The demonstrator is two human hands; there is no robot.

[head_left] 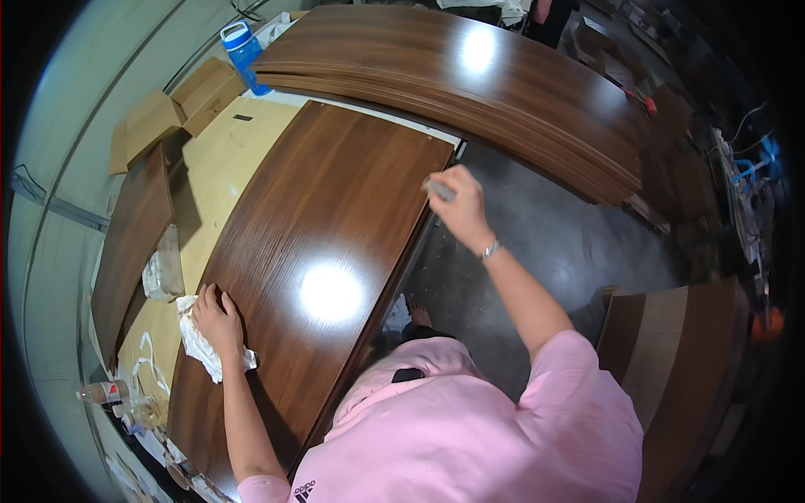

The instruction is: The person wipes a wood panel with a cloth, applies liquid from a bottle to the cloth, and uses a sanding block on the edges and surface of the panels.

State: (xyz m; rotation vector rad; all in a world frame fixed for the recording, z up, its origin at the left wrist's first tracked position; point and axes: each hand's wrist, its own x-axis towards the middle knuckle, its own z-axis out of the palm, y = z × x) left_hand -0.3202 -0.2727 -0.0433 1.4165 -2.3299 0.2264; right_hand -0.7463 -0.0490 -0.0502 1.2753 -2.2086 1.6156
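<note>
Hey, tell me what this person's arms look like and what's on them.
Short pale pink sleeves end above bare forearms. A silvery band circles the right wrist; none shows on the left. No gloves are worn.

The wall (63, 142) stands on the left, is pale grey-green and shows long seams. A grey strip (80, 216) runs across part of it. The table (251, 134), located near the wall, has a pale yellow top. The floor (545, 226), to the right of the table, is dark grey with a diffuse sheen. The far right of the room is dim; details there cannot be resolved.
</note>
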